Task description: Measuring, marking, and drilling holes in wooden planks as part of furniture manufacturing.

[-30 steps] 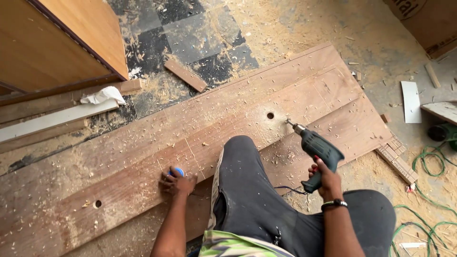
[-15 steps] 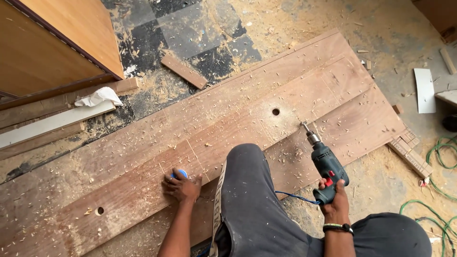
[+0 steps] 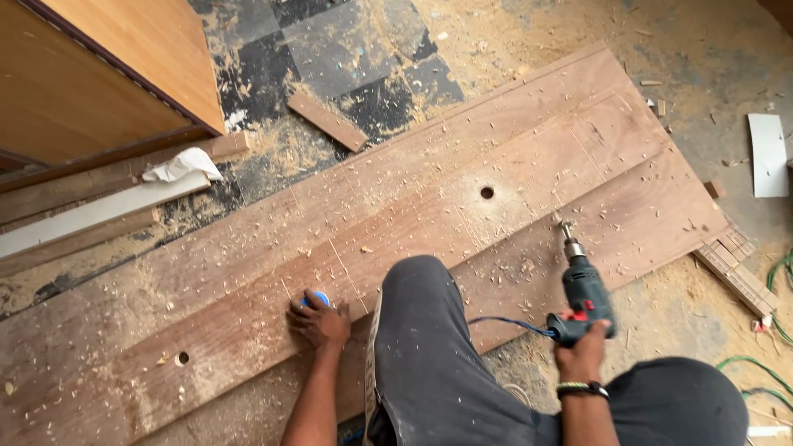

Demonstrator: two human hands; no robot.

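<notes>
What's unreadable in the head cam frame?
- Small blue object: mostly hidden under the left hand; kind unclear.
- Drill handle: covered by the right hand.
- Drill bit tip: too small to tell whether it touches the plank.
- Green cable: cut off by the right edge.

Your arms are bare from the elbow down, with no sleeves showing, and your right hand (image 3: 583, 357) wears a dark band at the wrist with small light and coloured beads or links on it. Your legs are in plain dark grey trousers, creased over the knee. At the bottom edge, by your left hand (image 3: 320, 323), a strip of patterned green and yellow cloth shows, possibly your shirt hem.
</notes>
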